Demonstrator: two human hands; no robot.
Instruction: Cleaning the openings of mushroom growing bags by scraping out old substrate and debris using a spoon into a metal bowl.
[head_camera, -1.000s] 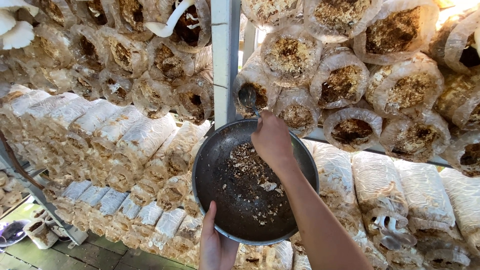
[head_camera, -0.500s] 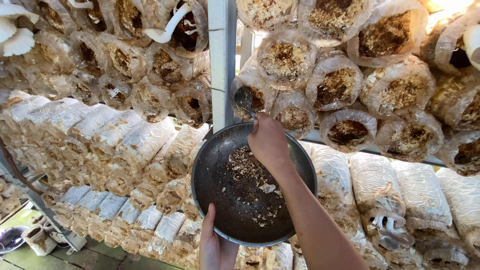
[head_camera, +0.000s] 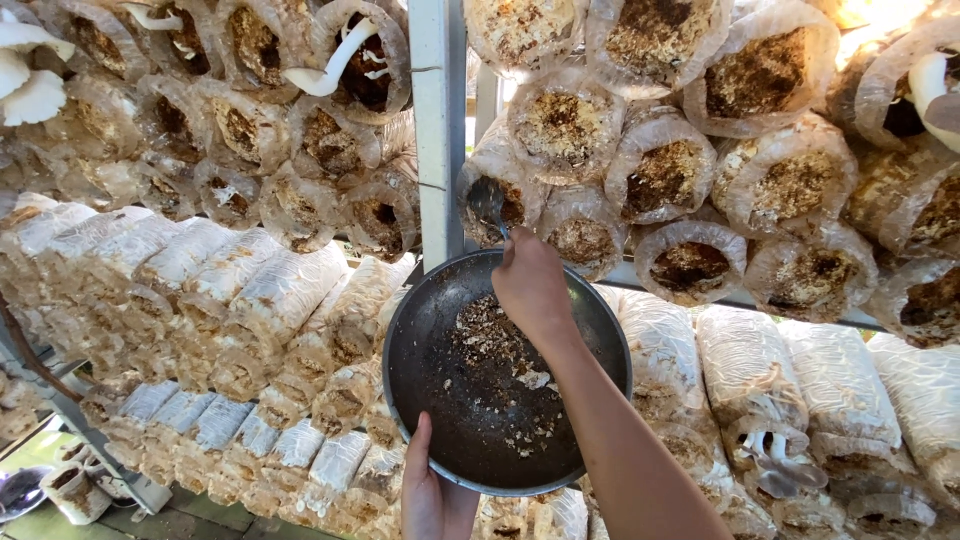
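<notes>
Overhead, shelved mushroom bags (head_camera: 660, 175); right hand (head_camera: 532, 285) fingers clamp spoon (head_camera: 488, 203); left hand (head_camera: 432, 492) grips pan (head_camera: 440, 390).

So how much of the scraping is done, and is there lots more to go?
Some is done: brown crumbs already lie in the dark round pan, which the left hand holds by its rim. Right now the right hand pushes a spoon into the open end of one mushroom bag. Lots is left: many more bags fill the racks all around.
</notes>
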